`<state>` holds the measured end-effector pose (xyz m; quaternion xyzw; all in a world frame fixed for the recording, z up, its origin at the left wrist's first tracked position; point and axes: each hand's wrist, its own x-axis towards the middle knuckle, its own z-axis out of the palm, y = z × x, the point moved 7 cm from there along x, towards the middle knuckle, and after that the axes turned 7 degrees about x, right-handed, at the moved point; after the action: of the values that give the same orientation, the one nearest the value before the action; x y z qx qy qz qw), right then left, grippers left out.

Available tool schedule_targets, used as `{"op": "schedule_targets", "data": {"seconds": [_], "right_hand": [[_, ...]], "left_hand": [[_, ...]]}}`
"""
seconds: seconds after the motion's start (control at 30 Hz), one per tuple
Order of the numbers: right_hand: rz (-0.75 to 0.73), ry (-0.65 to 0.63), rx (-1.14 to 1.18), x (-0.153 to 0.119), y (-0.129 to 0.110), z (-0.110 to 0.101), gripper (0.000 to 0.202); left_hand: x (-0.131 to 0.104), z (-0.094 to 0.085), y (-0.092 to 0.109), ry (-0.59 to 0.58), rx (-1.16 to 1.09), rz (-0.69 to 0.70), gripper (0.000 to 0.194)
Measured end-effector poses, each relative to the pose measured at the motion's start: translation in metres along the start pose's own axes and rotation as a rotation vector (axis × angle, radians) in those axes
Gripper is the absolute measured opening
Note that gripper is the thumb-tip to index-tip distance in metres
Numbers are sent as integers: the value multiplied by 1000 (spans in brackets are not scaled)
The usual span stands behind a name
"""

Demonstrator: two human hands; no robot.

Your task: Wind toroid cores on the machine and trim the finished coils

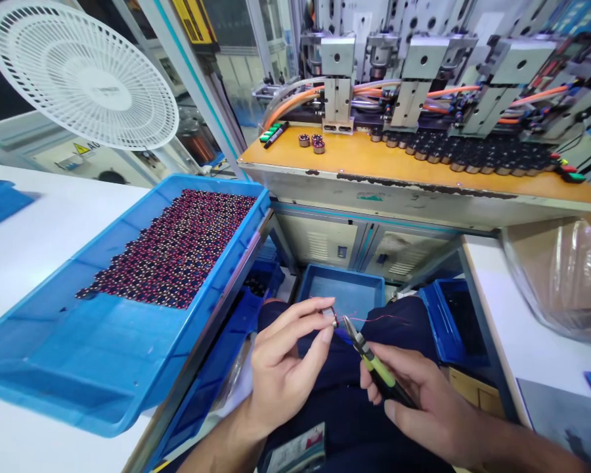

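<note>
Two bare hands are sharing the work over the lap: the left hand (pixel 291 360) is pinching a small coil (pixel 330 316) between its thumb and fingertips, nearly closed around it, while the right hand (pixel 426 394) is curling its fingers around the handles of the cutters (pixel 380 369). The cutters are pointing their tips at the coil from just beside it, and whether the blades are parting slightly, I cannot tell. A thin red wire (pixel 381 318) is trailing rightward from near the coil, past the tips. With the blades sitting so near the left fingertips, a slip or a sudden squeeze could be nicking skin; if the coil is turning in that light pinch, the blades could be biting into its winding instead of the loose wire. A weak hold could also be sending the coil down to the lap or the blue bin (pixel 342 281) below, and loose wire bits could be scattering there. As for writing, a yellow warning triangle (pixel 81 148) is standing beside letters that seem to be starting with "A"; the badge (pixel 298 452), the fan (pixel 103 89) hub and the yellow sign (pixel 193 23) are carrying print too unclear for reading.
</note>
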<state>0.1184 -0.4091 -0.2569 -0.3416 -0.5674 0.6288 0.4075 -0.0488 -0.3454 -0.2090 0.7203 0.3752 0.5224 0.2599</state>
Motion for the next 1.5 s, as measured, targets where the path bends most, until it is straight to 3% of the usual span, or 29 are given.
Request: {"op": "schedule_targets", "data": {"seconds": [0.2, 0.33, 0.5, 0.7, 0.87, 1.2, 1.5], "right_hand": [[101, 13, -137, 4, -4, -1, 18], [148, 58, -185, 6, -2, -6, 10], [229, 107, -145, 4, 6, -13, 17], [122, 90, -108, -11, -6, -14, 54], [26, 54, -152, -16, -17, -12, 73], [18, 31, -110, -12, -19, -6, 72], [100, 71, -103, -5, -23, -7, 55]], "left_hand": [[0, 2, 0, -6, -6, 0, 32], [0, 3, -1, -22, -21, -9, 31], [-3, 7, -8, -60, -102, 6, 27], [-3, 8, -13, -14, -313, 14, 50], [-3, 8, -11, 2, -313, 19, 55], [-6, 4, -10, -27, -325, 27, 58], [-6, 4, -10, -32, -290, -19, 52]]}}
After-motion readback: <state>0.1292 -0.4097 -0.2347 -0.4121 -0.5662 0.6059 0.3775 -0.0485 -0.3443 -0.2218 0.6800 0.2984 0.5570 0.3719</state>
